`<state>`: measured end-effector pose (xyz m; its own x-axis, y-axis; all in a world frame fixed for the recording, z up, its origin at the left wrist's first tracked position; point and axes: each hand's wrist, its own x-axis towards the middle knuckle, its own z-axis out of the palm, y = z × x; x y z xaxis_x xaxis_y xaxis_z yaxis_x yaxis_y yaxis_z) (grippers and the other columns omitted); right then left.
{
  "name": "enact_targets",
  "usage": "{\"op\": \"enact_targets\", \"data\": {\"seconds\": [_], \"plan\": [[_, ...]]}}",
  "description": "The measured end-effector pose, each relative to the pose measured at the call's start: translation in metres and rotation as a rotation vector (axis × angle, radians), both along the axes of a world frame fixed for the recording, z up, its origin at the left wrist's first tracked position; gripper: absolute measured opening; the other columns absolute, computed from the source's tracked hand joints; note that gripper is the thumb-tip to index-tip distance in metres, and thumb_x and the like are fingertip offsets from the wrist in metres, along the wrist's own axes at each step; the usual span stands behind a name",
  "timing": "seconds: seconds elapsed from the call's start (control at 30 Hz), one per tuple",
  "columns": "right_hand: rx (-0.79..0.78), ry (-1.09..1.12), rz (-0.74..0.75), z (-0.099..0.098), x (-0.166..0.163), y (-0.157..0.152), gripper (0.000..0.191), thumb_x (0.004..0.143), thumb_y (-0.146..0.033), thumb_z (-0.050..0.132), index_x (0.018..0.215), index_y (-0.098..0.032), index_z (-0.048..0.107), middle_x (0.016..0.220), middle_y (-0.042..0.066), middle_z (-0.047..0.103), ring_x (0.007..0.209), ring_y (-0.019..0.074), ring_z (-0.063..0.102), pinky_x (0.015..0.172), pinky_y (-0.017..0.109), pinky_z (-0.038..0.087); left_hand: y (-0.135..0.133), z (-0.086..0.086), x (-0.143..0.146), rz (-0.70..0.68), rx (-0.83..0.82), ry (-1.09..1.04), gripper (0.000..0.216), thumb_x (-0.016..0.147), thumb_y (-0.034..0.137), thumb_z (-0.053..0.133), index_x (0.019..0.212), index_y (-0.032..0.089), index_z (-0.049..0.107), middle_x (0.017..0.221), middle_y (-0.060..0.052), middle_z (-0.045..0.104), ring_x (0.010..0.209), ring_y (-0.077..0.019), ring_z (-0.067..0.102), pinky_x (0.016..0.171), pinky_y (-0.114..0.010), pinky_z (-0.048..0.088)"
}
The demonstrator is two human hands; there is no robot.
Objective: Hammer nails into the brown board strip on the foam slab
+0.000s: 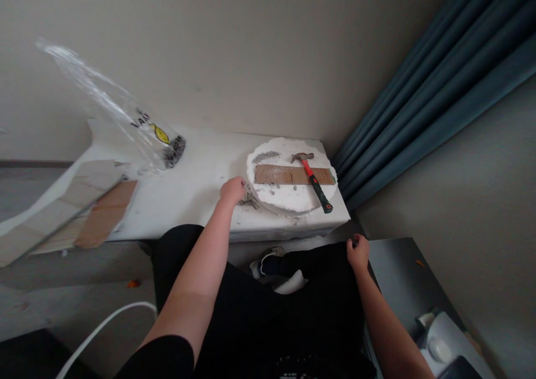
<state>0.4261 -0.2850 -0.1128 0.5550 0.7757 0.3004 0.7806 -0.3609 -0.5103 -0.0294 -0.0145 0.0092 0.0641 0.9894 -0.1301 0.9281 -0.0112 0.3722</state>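
My left hand (233, 190) is over the white table, fingers pinched closed at the left edge of a round white slab (276, 197). What it holds, if anything, is too small to make out. Just below it lies a small heap of thin dark grey pieces (248, 202), perhaps nails. On the slab rests a brown strip of board (274, 174). A claw hammer (313, 182) with a red and black handle lies across that strip. My right hand (359, 253) is by my right knee with curled fingers; a dark spot shows between them, its nature unclear.
A clear plastic bag (154, 136) with dark grey contents stands at the table's back left. Pieces of cardboard (106, 214) overhang the left end. Blue curtains (402, 105) hang at the right. A dark cabinet top (402, 273) with a white device (446, 340) is beside me.
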Motion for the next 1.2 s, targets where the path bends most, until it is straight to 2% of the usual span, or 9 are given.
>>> {"op": "enact_targets", "data": {"seconds": [0.23, 0.5, 0.7, 0.77, 0.87, 0.93, 1.0, 1.1, 1.2], "plan": [[0.005, -0.029, -0.014, 0.005, -0.009, 0.006, 0.040, 0.084, -0.040, 0.046, 0.111, -0.012, 0.060, 0.112, 0.023, 0.063, 0.114, 0.0356, 0.056, 0.105, 0.053, 0.044, 0.001, 0.014, 0.015, -0.063, 0.231, -0.458, 0.011, 0.087, 0.025, 0.063, 0.098, 0.022, 0.066, 0.096, -0.007, 0.077, 0.090, -0.0212, 0.071, 0.083, -0.031, 0.052], [0.043, -0.063, -0.034, 0.034, -0.018, 0.003, 0.042, 0.087, -0.039, 0.046, 0.115, -0.010, 0.058, 0.115, 0.023, 0.063, 0.116, 0.0349, 0.056, 0.106, 0.052, 0.043, 0.007, 0.015, 0.031, -0.134, 0.237, -0.490, 0.017, 0.089, 0.020, 0.059, 0.103, 0.021, 0.068, 0.102, -0.008, 0.078, 0.094, -0.0228, 0.072, 0.086, -0.033, 0.053], [0.138, -0.023, 0.022, 0.072, -0.061, 0.028, 0.038, 0.091, -0.041, 0.047, 0.115, -0.014, 0.056, 0.115, 0.019, 0.062, 0.114, 0.0315, 0.058, 0.103, 0.051, 0.047, 0.011, 0.006, 0.038, -0.119, 0.181, -0.488, 0.008, 0.085, 0.018, 0.066, 0.092, 0.022, 0.068, 0.092, -0.007, 0.077, 0.087, -0.0221, 0.072, 0.079, -0.032, 0.052], [0.189, -0.026, 0.085, 0.091, -0.073, 0.033, 0.035, 0.093, -0.042, 0.050, 0.116, -0.016, 0.056, 0.115, 0.017, 0.063, 0.115, 0.0303, 0.058, 0.104, 0.051, 0.047, 0.009, 0.005, 0.041, -0.153, 0.188, -0.500, 0.005, 0.085, 0.020, 0.067, 0.089, 0.022, 0.067, 0.089, -0.006, 0.077, 0.084, -0.0214, 0.071, 0.077, -0.032, 0.052], [0.254, 0.111, 0.194, 0.130, -0.085, 0.034, 0.034, 0.097, -0.042, 0.052, 0.118, -0.017, 0.056, 0.115, 0.015, 0.063, 0.106, 0.0262, 0.063, 0.091, 0.042, 0.055, 0.006, 0.004, 0.044, -0.212, 0.195, -0.511, 0.004, 0.086, 0.022, 0.067, 0.090, 0.022, 0.066, 0.089, -0.006, 0.076, 0.082, -0.0208, 0.070, 0.076, -0.032, 0.052], [0.164, 0.146, 0.351, 0.161, -0.088, 0.037, 0.031, 0.098, -0.043, 0.054, 0.116, -0.018, 0.058, 0.113, 0.013, 0.063, 0.103, 0.0245, 0.064, 0.088, 0.038, 0.056, 0.005, 0.004, 0.049, -0.246, 0.179, -0.512, 0.006, 0.087, 0.023, 0.065, 0.092, 0.021, 0.067, 0.091, -0.007, 0.076, 0.083, -0.0211, 0.070, 0.077, -0.032, 0.053], [-0.043, 0.108, 0.577, 0.191, -0.088, 0.048, 0.029, 0.097, -0.043, 0.058, 0.115, -0.020, 0.061, 0.111, 0.010, 0.065, 0.098, 0.0226, 0.066, 0.085, 0.035, 0.055, 0.008, 0.005, 0.056, -0.293, 0.159, -0.491, 0.009, 0.088, 0.020, 0.063, 0.094, 0.021, 0.069, 0.094, -0.008, 0.077, 0.086, -0.0220, 0.071, 0.079, -0.033, 0.053], [-0.323, -0.033, 0.842, 0.224, -0.090, 0.085, 0.027, 0.097, -0.041, 0.061, 0.115, -0.021, 0.065, 0.113, 0.008, 0.067, 0.101, 0.0214, 0.067, 0.093, 0.034, 0.051, 0.017, 0.008, 0.070, -0.374, 0.162, -0.448, 0.013, 0.088, 0.018, 0.061, 0.096, 0.020, 0.071, 0.094, -0.008, 0.078, 0.088, -0.0228, 0.072, 0.081, -0.033, 0.053], [-0.461, -0.180, 0.783, 0.228, -0.097, 0.139, 0.029, 0.097, -0.039, 0.061, 0.117, -0.017, 0.065, 0.119, 0.013, 0.069, 0.106, 0.0239, 0.067, 0.097, 0.034, 0.049, 0.029, 0.007, 0.081, -0.402, 0.180, -0.482, 0.012, 0.087, 0.020, 0.063, 0.095, 0.020, 0.071, 0.091, -0.006, 0.077, 0.084, -0.0215, 0.071, 0.080, -0.032, 0.053]]}}
